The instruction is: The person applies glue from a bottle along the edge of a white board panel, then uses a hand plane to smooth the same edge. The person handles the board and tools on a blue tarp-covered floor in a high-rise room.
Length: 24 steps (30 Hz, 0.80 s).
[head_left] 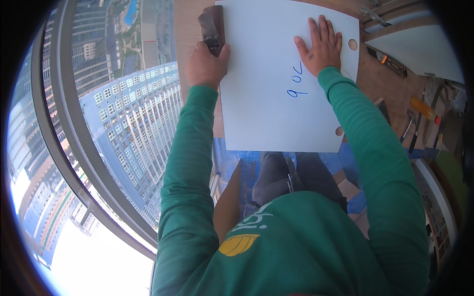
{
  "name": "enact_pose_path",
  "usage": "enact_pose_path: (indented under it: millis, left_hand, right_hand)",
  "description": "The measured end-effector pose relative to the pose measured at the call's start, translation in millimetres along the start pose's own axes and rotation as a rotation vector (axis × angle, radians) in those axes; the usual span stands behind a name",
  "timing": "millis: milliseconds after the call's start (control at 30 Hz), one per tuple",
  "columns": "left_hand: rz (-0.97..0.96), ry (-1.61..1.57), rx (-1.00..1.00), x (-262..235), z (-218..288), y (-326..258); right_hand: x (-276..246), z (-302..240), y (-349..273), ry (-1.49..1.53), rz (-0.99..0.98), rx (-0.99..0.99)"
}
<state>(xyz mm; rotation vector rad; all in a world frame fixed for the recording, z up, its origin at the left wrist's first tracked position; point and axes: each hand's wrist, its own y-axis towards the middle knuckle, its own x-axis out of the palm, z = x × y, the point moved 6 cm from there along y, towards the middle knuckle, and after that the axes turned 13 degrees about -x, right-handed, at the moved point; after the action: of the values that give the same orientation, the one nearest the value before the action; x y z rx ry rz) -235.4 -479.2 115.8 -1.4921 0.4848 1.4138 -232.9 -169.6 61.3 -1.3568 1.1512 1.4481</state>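
A white board (pixel 266 108) with blue handwriting lies on a brown work surface. Along its right edge are two round holes. My left hand (pixel 206 66) is wrapped around the rear of a dark wooden hand plane (pixel 212 29), which sits at the board's far left edge; what the plane's sole touches is hidden. My right hand (pixel 323 49) rests palm down on the far right part of the board, fingers spread, with nothing in it.
Right of the board lie an orange-and-black utility knife (pixel 387 61), an orange bottle-like cylinder (pixel 422 108) and a hammer (pixel 408 126). Another white panel (pixel 414 52) lies at far right. A window frame (pixel 81 148) runs along my left; cardboard (pixel 228 202) stands below the board.
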Motion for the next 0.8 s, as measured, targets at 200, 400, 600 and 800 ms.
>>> enact_pose_path:
  millis: [200,400,600,800]
  left_hand:
    - [0.019,-0.026,-0.008,20,-48,-62]
    - [0.081,-0.031,0.041,6,-6,-5]
    - [0.114,-0.118,0.115,-17,52,78]
    - [0.147,-0.022,0.180,-14,73,122]
  right_hand:
    - [-3,-2,2,-0.039,-0.060,0.020]
    - [-4,-1,1,-0.022,-0.064,0.019]
    - [-4,-2,1,0.029,-0.032,0.018]
    - [-8,-4,-7,0.048,-0.039,0.009]
